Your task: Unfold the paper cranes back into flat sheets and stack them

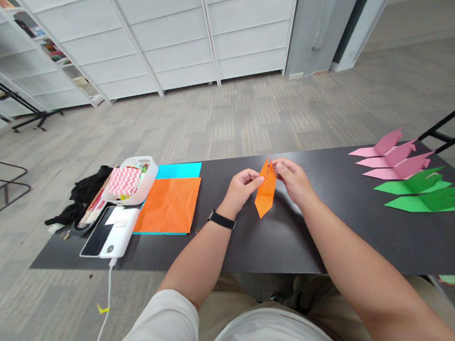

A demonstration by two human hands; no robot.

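A folded orange paper piece [266,192] is held above the dark table, its wide pointed end toward me and its narrow, split end away. My left hand [242,190] pinches its left edge between thumb and fingers. At its upper right, my right hand [292,179] has thumb and fingertips closed on the narrow tip. A black band circles my left wrist.
Flat orange sheets [170,206] lie over blue paper [181,170] on the dark table [236,251]. Left of them are a white basket [151,173], a phone [100,232] and a white power bank [121,233]. Pink folded papers [391,157] and green ones [429,201] line the right.
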